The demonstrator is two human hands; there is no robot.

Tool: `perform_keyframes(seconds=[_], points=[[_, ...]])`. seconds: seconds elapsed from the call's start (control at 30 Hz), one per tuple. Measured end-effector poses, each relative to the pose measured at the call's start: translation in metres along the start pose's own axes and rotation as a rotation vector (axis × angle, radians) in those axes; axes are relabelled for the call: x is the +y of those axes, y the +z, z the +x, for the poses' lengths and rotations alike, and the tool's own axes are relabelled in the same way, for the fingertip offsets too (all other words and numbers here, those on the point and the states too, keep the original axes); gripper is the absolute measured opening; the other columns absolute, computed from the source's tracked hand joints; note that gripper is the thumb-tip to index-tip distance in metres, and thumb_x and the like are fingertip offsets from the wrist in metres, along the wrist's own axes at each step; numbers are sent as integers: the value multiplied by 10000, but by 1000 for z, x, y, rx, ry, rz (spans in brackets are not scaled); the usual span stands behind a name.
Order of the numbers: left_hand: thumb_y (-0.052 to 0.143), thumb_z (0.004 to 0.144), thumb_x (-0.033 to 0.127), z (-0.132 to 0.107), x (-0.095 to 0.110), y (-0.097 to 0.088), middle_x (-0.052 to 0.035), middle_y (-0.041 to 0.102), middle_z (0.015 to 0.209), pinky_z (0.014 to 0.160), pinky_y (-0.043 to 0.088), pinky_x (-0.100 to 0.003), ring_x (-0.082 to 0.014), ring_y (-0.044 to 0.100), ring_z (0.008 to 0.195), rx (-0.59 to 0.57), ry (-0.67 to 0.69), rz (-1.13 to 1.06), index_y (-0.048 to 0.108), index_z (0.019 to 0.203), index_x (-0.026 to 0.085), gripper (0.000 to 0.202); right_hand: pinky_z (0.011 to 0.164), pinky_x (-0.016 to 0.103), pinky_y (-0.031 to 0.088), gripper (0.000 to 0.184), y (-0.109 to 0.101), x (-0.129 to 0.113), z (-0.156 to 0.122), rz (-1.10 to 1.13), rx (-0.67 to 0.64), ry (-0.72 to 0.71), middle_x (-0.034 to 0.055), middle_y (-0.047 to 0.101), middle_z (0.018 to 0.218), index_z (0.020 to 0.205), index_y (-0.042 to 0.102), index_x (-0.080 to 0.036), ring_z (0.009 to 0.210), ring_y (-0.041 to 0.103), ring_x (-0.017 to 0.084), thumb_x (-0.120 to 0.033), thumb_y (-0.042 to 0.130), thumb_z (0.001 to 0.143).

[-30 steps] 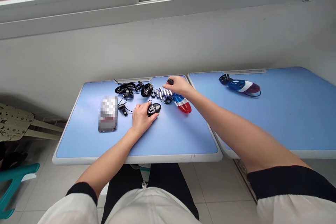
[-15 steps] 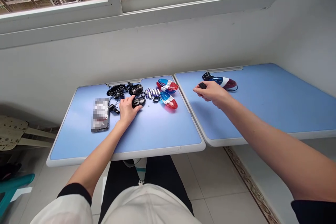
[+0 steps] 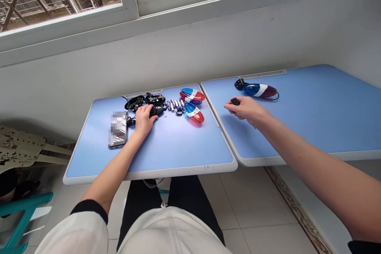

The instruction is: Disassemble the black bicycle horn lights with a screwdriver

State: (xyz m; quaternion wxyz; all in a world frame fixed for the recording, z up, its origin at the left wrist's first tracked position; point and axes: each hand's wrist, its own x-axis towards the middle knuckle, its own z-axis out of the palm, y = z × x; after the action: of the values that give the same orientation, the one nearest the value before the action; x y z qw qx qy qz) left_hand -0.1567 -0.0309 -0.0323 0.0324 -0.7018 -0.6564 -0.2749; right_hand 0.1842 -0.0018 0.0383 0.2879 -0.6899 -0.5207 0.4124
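Note:
My left hand (image 3: 144, 121) rests on the left table, its fingers and thumb curled around a black oval plastic shell (image 3: 156, 110). Other open black oval shells (image 3: 155, 99) with wiring lie just behind it. Several small batteries (image 3: 175, 105) sit to its right, beside blue-and-red light covers (image 3: 194, 112). Over the right table, my right hand (image 3: 245, 109) is closed on a small black object (image 3: 235, 101), most of it hidden by the fingers. Behind that hand lies a blue, white and red light unit (image 3: 260, 91) with a cable and a black part attached.
A phone (image 3: 117, 130) lies left of my left hand. Two blue tables meet at a narrow seam (image 3: 220, 123). The wall and window frame (image 3: 143, 18) rise behind them. A teal stool (image 3: 26, 210) stands on the floor at the left.
The view has turned slightly, shifting the tables. My left hand has drawn the black shell a little back toward the other shells. My right hand keeps hold of the small black object.

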Motion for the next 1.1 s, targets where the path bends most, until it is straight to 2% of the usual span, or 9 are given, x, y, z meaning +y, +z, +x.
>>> perform_keyframes(seconds=[0.27, 0.4, 0.47, 0.53, 0.63, 0.77, 0.87, 1.0, 1.1], points=[[675, 758, 237, 1, 1, 2, -155, 593, 1221, 1014, 343, -458, -312, 493, 1133, 47, 11, 99, 573, 1192, 145, 456, 417, 216, 244, 131, -12, 17, 1, -84, 23, -32, -35, 447, 501, 635, 527, -180, 458, 370, 81, -132, 602, 730], [669, 759, 244, 4, 3, 2, -165, 585, 1212, 1013, 338, -472, -323, 486, 1138, 66, 9, 103, 572, 1198, 146, 460, 543, 246, 311, 152, -42, 27, 19, -368, 258, -152, -4, 503, 614, 641, 525, -192, 586, 434, 116, -193, 655, 719], [676, 752, 266, 1, 5, 0, -169, 567, 1222, 1007, 343, -473, -327, 477, 1146, 84, 5, 104, 568, 1208, 156, 481, 583, 261, 293, 178, -61, 31, 31, -519, 391, -176, 7, 498, 670, 668, 506, -203, 621, 415, 126, -233, 674, 721], [676, 752, 294, -7, 9, -4, -176, 546, 1231, 1002, 345, -475, -332, 459, 1158, 118, -12, 97, 569, 1212, 160, 491, 593, 276, 258, 211, -78, 33, 43, -588, 457, -169, 12, 463, 715, 735, 503, -210, 620, 355, 127, -272, 703, 708], [643, 777, 310, -26, 17, -11, -156, 542, 1209, 988, 351, -479, -318, 462, 1138, 168, -36, 59, 581, 1193, 186, 438, 604, 288, 216, 363, -94, 33, 60, -620, 447, -163, -3, 401, 743, 854, 509, -218, 616, 262, 119, -283, 784, 626], [600, 801, 273, -47, 38, -18, -123, 575, 1125, 963, 369, -456, -282, 491, 1061, 165, -23, -3, 609, 1135, 190, 344, 605, 294, 196, 459, -97, 33, 76, -645, 356, -141, -40, 356, 685, 882, 495, -231, 593, 218, 103, -207, 821, 559], [568, 817, 232, -53, 62, -17, -110, 606, 1075, 931, 396, -413, -257, 500, 1017, 72, 73, -85, 633, 1091, 183, 286, 602, 301, 209, 414, -94, 35, 79, -657, 330, -96, -45, 349, 646, 837, 470, -237, 579, 231, 106, -179, 795, 587], [508, 845, 204, -46, 98, -6, -93, 636, 1041, 830, 430, -380, -239, 514, 933, -201, 264, -142, 644, 1090, 188, 281, 590, 310, 231, 384, -92, 38, 73, -671, 361, -43, -44, 314, 618, 757, 404, -251, 578, 238, 127, -263, 766, 629], [465, 851, 158, -36, 119, 7, -86, 642, 1069, 802, 420, -393, -243, 511, 930, -348, 309, -146, 633, 1120, 207, 321, 574, 307, 253, 419, -95, 40, 64, -662, 370, -42, -37, 331, 593, 689, 363, -256, 587, 278, 141, -278, 772, 603]])
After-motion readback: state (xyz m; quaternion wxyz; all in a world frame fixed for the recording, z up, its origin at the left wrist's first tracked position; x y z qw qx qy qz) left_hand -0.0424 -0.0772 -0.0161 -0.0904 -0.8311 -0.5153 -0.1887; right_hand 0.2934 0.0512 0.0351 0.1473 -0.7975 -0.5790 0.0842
